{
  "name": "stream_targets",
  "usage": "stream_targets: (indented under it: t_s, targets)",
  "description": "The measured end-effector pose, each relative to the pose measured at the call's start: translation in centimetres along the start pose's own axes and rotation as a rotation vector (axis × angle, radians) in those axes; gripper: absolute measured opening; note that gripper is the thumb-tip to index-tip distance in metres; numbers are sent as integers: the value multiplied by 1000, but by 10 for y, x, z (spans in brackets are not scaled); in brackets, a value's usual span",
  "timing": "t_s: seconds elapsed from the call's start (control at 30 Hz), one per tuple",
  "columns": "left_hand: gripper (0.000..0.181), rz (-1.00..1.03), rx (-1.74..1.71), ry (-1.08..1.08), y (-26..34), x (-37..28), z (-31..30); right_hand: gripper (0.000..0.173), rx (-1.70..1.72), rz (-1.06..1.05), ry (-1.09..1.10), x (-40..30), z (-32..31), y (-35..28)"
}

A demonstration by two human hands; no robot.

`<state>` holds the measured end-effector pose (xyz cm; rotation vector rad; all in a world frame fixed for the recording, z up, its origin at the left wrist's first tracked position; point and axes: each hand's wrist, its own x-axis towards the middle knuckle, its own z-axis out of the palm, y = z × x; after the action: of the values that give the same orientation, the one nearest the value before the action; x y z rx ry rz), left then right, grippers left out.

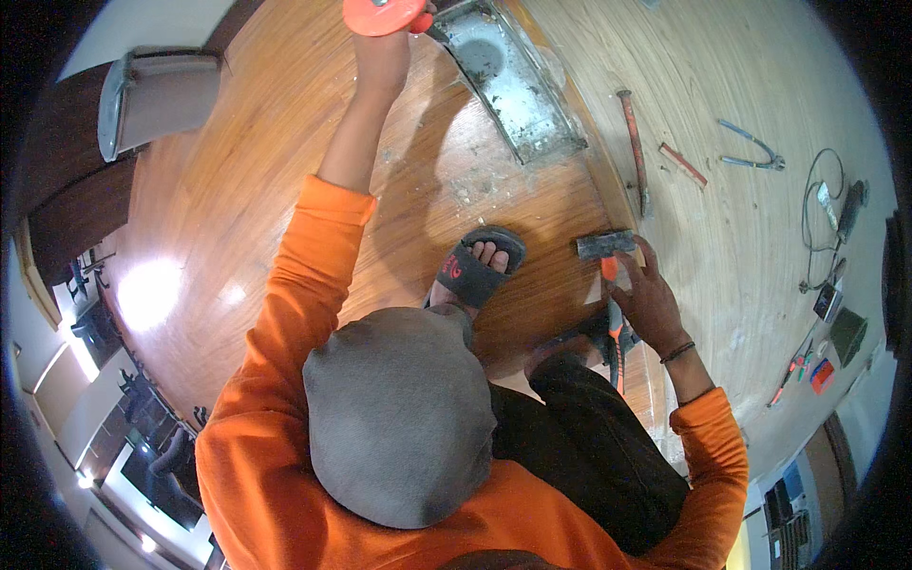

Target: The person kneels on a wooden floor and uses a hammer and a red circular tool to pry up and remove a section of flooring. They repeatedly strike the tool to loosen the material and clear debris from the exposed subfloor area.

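Observation:
My left hand (385,64) is closed around a chisel with a round orange hand guard (381,16); the guard hides most of my fingers. The chisel's dark shaft (438,34) slants toward a rectangular metal pan (531,114) at the floor, which has a dark round patch and scattered debris. Beside my bent knee, my right hand (652,303) is at a hammer with a block-shaped dark head (604,245) and an orange and grey handle (616,349). Its fingers touch the right end of the head and the neck; whether they grip it cannot be told.
A red pry bar (633,153), a short red bar (684,165) and blue-handled pincers (755,149) lie on the paler floor. Farther right are a looped cable (810,206) and several hand tools. My sandalled foot (488,263) stands near crumbs of rubble (477,189).

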<state>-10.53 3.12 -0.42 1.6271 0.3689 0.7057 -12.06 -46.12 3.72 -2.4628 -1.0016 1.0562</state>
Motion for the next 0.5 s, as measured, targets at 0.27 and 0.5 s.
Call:
stream_targets:
  t_s: [0.27,0.5]
  targets:
    - [14,76,172,-96,-39,1,20,56,-24,-41,24,-6,4,11]
    - [9,-56,206,-82,-26,54,16,66,-39,-64,22,-1,13,21]
